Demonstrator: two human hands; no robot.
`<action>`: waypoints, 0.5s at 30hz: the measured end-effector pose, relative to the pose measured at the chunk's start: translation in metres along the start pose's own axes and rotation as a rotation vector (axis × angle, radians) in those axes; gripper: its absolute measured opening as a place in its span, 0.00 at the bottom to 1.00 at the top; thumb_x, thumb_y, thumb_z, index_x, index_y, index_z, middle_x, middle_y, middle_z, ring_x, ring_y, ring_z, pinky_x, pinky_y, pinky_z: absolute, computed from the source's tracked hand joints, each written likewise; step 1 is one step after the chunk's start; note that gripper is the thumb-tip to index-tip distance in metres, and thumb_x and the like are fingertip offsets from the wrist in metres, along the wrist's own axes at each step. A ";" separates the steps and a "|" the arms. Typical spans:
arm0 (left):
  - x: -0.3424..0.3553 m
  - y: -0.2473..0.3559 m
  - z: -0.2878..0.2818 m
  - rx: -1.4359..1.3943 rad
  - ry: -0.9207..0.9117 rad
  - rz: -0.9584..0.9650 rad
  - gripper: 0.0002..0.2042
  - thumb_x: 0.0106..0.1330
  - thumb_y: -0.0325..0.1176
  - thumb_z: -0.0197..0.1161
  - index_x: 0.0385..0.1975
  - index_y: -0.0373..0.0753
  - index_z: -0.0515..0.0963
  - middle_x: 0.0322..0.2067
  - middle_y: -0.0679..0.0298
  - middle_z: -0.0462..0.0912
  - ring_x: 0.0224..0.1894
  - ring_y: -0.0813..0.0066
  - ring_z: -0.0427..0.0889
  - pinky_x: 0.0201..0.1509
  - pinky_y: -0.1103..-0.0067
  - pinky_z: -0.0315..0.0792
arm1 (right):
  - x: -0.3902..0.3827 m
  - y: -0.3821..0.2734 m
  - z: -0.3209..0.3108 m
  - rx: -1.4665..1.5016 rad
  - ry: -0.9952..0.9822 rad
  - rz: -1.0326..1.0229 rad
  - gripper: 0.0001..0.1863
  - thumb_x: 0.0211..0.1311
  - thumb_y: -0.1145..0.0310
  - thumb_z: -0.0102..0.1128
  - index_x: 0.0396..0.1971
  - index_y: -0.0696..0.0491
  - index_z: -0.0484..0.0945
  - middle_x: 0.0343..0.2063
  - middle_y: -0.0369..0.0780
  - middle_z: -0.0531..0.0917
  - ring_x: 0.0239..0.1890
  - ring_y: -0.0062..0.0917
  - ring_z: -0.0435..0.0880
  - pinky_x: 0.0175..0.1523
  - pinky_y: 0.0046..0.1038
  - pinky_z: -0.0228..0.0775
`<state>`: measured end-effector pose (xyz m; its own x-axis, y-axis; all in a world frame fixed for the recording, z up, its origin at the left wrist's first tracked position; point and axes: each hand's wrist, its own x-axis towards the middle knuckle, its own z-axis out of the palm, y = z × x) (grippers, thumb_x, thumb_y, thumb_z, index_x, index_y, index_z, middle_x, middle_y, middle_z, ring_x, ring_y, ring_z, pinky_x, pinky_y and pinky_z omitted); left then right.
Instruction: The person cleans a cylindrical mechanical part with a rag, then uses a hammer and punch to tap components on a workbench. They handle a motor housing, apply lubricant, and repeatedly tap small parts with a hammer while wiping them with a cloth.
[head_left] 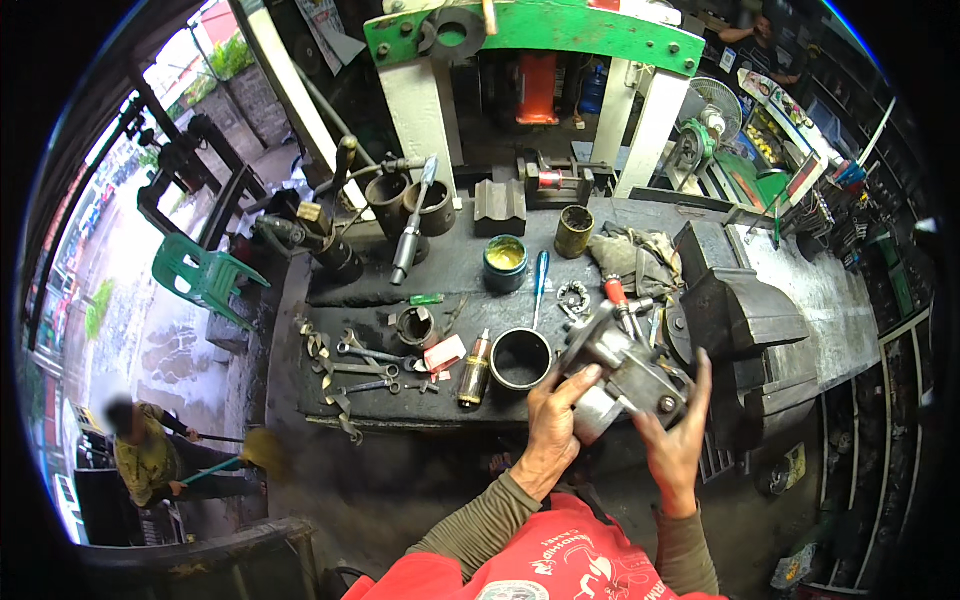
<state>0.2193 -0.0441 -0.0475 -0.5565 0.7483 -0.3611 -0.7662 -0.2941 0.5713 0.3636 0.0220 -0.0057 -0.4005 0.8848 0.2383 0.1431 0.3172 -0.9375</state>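
Note:
My left hand grips a grey metal motor housing from its near left side, above the front edge of the bench. The housing is tilted, with a flange at its upper left and a round barrel below. At its right side is my right hand, fingers spread apart; the thumb side is close to the housing, and I cannot tell whether it touches. Just left of the housing stands a hollow dark metal cylinder. An armature with a copper-coloured winding is beside that cylinder.
Several wrenches lie on the dark workbench at left. Behind are a grease tin, a blue screwdriver, a rag and a red-handled tool. A big vise stands right. A person sweeps at lower left.

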 end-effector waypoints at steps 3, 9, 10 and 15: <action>0.001 -0.003 -0.030 -0.137 0.066 0.006 0.15 0.71 0.37 0.67 0.52 0.36 0.80 0.45 0.63 0.86 0.45 0.72 0.86 0.52 0.73 0.80 | 0.018 -0.014 0.042 -0.019 -0.023 0.078 0.55 0.51 0.71 0.81 0.75 0.63 0.54 0.66 0.50 0.71 0.66 0.35 0.72 0.73 0.35 0.62; 0.000 -0.006 -0.047 -0.278 0.060 -0.127 0.23 0.77 0.53 0.57 0.60 0.42 0.76 0.54 0.63 0.84 0.53 0.71 0.83 0.54 0.68 0.80 | 0.075 -0.040 0.085 -0.397 -0.307 -0.162 0.51 0.44 0.69 0.82 0.72 0.56 0.66 0.60 0.54 0.80 0.64 0.43 0.79 0.73 0.37 0.64; -0.004 -0.004 -0.056 -0.131 0.049 -0.190 0.26 0.79 0.56 0.53 0.63 0.40 0.75 0.53 0.61 0.84 0.51 0.69 0.85 0.51 0.68 0.82 | 0.084 -0.042 0.092 -0.469 -0.381 -0.232 0.51 0.41 0.68 0.82 0.70 0.57 0.68 0.61 0.55 0.79 0.65 0.49 0.77 0.75 0.38 0.61; -0.016 0.010 -0.119 0.544 -0.075 -0.183 0.25 0.77 0.45 0.60 0.60 0.27 0.76 0.49 0.53 0.86 0.43 0.69 0.87 0.44 0.75 0.82 | 0.104 -0.041 0.126 -0.770 -0.737 -0.610 0.52 0.44 0.65 0.80 0.72 0.51 0.65 0.52 0.50 0.78 0.51 0.50 0.77 0.59 0.45 0.71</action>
<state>0.1826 -0.1302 -0.1242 -0.3912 0.8039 -0.4480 -0.5616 0.1771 0.8082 0.2017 0.0577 0.0253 -0.9690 0.1954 0.1508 0.1501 0.9515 -0.2685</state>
